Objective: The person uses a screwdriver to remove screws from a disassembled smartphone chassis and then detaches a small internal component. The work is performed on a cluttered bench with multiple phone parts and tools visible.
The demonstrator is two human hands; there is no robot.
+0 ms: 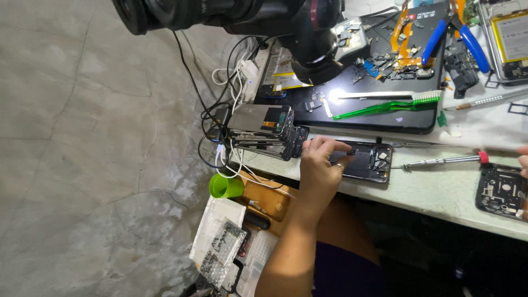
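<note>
My left hand rests on the near edge of the white workbench, its fingers gripping the left end of an opened black phone frame lying flat. Only the fingertips of my right hand show at the right edge, next to the red-collared end of a slim metal screwdriver; whether they hold it I cannot tell. A second opened black phone body lies just below those fingertips.
A stack of several phone housings sits left of my left hand among tangled cables. Behind lie a black mat with a green toothbrush, blue-handled pliers, small parts, and a microscope. A green cup hangs off the bench.
</note>
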